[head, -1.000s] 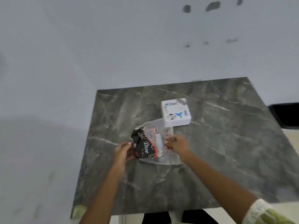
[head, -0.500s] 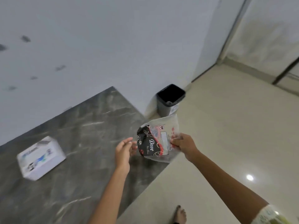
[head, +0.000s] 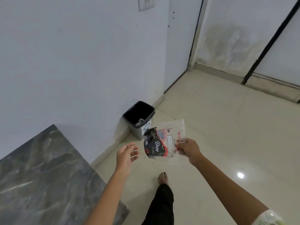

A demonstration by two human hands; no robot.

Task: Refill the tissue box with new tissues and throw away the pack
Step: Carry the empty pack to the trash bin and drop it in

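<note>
The empty tissue pack (head: 160, 142) is a flat clear plastic wrapper with a black and red "Dove" print. My right hand (head: 188, 147) pinches its right edge and holds it in the air above the floor. My left hand (head: 127, 153) hovers just left of the pack with fingers spread, not touching it. A grey waste bin (head: 139, 119) with a black liner stands open against the wall, just beyond and left of the pack. The tissue box is out of view.
The dark marble table (head: 40, 176) fills the lower left, its corner near my left arm. Cream floor tiles (head: 227, 135) spread to the right. My bare foot (head: 163, 178) and black trouser leg stand below the pack. White walls rise behind the bin.
My view has swung right, away from the table and the tissue box. The pack left the tabletop and my left hand let go; it now hangs nearer the bin.
</note>
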